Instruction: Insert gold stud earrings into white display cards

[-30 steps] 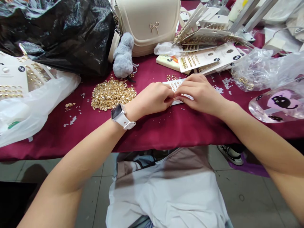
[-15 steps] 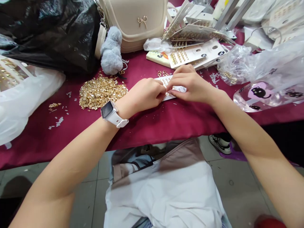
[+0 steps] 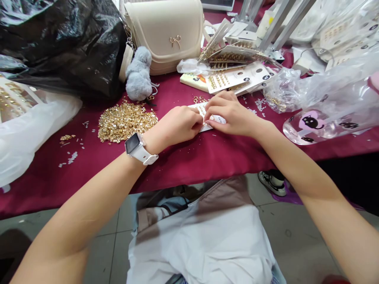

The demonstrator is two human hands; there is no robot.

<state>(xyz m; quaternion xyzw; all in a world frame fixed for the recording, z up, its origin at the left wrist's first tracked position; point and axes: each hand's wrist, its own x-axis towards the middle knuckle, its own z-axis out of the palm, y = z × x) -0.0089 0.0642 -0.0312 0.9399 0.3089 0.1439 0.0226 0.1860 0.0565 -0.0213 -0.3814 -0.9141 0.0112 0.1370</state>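
A white earring card [image 3: 194,106] with rows of small gold pieces lies on the maroon tablecloth, partly covered by both hands. My left hand [image 3: 182,124], its wrist in a white-strapped watch [image 3: 134,144], is closed over the card's near left side. Its fingertips are hidden, so what they pinch cannot be made out. From the right, my right hand [image 3: 226,112] rests at the card, thumb and fingers bent together close to the left fingertips; anything between them is too small to name. Several gold pieces [image 3: 199,99] lie just behind the card. A heap of small gold parts [image 3: 124,122] is left of my left hand.
Behind stand a cream handbag [image 3: 166,35] with a grey fluffy charm [image 3: 139,77] and a pile of earring cards [image 3: 227,77]. Black [image 3: 65,51] and white [image 3: 26,134] plastic bags flank the left. At right sits a clear cat-print bottle [image 3: 310,122]. Tiny clear bits [image 3: 71,157] are scattered about.
The view has tilted up slightly, so everything sits a little lower in the picture. Both hands stay closed at the card, with only small finger shifts.
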